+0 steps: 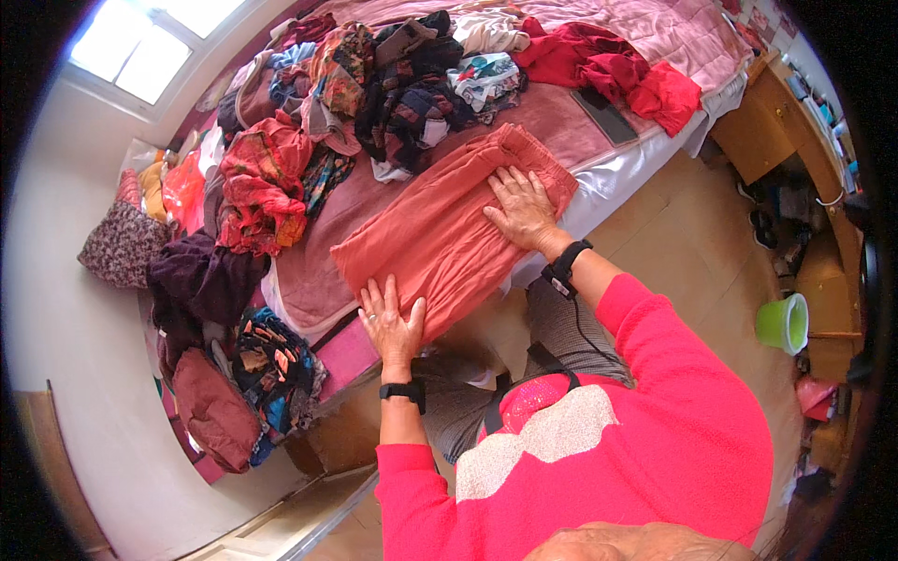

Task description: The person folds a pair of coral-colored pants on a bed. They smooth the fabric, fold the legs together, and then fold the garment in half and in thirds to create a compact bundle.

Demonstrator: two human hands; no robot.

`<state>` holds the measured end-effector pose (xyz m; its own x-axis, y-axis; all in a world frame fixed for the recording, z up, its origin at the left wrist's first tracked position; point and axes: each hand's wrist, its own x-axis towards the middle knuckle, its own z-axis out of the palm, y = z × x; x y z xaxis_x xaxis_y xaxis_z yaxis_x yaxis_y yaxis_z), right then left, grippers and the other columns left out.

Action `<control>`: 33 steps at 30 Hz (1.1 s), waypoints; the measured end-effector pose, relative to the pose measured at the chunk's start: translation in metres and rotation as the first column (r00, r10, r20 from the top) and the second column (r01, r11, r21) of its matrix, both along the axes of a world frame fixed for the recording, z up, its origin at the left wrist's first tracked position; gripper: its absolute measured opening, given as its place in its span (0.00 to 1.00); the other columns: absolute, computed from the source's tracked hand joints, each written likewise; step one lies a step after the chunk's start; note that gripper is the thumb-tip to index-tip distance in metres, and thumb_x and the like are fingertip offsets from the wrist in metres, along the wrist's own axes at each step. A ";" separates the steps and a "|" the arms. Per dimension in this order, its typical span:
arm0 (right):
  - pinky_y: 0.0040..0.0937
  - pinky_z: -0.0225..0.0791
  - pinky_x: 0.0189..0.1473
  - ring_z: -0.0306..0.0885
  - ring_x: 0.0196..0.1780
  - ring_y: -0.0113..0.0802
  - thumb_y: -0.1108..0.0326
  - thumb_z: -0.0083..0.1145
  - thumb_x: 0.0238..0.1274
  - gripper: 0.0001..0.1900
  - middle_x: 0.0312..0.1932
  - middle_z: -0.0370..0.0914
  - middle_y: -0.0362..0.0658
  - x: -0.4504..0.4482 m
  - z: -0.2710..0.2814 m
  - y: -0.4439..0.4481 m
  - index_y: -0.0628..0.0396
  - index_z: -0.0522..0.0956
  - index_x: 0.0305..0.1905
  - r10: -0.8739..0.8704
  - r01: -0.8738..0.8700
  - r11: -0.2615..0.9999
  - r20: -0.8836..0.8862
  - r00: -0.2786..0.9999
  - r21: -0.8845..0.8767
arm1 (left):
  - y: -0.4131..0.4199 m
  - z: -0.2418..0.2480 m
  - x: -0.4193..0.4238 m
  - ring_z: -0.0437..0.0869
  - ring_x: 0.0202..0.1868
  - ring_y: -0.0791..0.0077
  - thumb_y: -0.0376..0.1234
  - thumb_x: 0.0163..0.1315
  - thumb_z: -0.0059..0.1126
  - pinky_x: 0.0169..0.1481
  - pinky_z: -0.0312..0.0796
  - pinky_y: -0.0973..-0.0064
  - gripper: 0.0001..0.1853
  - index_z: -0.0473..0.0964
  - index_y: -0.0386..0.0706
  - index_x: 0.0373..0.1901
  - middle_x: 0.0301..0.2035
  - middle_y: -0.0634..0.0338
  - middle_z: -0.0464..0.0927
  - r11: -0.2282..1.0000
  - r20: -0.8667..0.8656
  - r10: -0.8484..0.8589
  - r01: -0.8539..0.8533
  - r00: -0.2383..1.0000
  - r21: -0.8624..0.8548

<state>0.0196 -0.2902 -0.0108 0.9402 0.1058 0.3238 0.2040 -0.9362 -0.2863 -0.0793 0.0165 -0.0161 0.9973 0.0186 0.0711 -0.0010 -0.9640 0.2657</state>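
Note:
A pair of coral-coloured trousers (438, 235) lies folded lengthwise near the edge of the bed, its elastic waistband towards the far right. My left hand (390, 319) rests flat on the near left end of the cloth, fingers spread and a ring on one finger. Close to the waistband, my right hand (521, 205) presses on the fabric with its palm down. Neither hand grips anything. Beneath the trousers is a dusty-pink blanket (316, 277) that covers this part of the bed.
Heaped clothes (414, 91) spread over the bed's far side, with red garments (589, 59) at the back right. A dark smartphone (605, 116) lies near the bed edge. A folded maroon garment (216, 410) sits at left. A green bin (782, 324) stands by the wooden desk (765, 119).

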 end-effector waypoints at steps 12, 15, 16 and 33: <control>0.50 0.63 0.69 0.72 0.70 0.48 0.55 0.57 0.69 0.18 0.63 0.79 0.51 -0.072 0.016 0.027 0.53 0.80 0.56 0.548 -0.548 0.830 0.026 0.836 0.105 | 0.002 0.031 0.028 0.78 0.63 0.51 0.41 0.68 0.61 0.68 0.68 0.52 0.17 0.81 0.43 0.53 0.56 0.49 0.82 0.981 0.086 0.027 -0.010 0.996 -0.192; 0.49 0.70 0.60 0.77 0.62 0.50 0.58 0.57 0.69 0.13 0.51 0.82 0.51 -0.067 0.029 0.020 0.55 0.80 0.47 0.558 -0.502 0.827 -0.255 0.790 0.253 | -0.021 0.026 0.044 0.83 0.53 0.54 0.33 0.68 0.59 0.61 0.73 0.58 0.08 0.82 0.40 0.44 0.44 0.52 0.85 0.944 0.367 -0.077 0.186 0.927 -0.272; 0.49 0.71 0.58 0.78 0.60 0.50 0.58 0.57 0.69 0.12 0.48 0.82 0.50 -0.065 0.033 0.023 0.55 0.79 0.45 0.573 -0.494 0.806 -0.218 0.790 0.326 | -0.026 0.024 0.045 0.83 0.54 0.52 0.31 0.68 0.59 0.60 0.74 0.58 0.09 0.82 0.40 0.46 0.46 0.51 0.84 0.928 0.254 -0.082 0.167 0.964 -0.334; 0.50 0.35 0.84 0.46 0.86 0.50 0.34 0.44 0.72 0.43 0.83 0.54 0.54 0.007 -0.002 0.015 0.56 0.61 0.79 0.253 -0.256 0.967 -0.221 0.942 0.014 | -0.041 0.005 0.021 0.60 0.77 0.47 0.47 0.63 0.67 0.76 0.59 0.49 0.36 0.70 0.49 0.72 0.74 0.52 0.66 0.991 0.146 -0.109 0.118 0.983 -0.056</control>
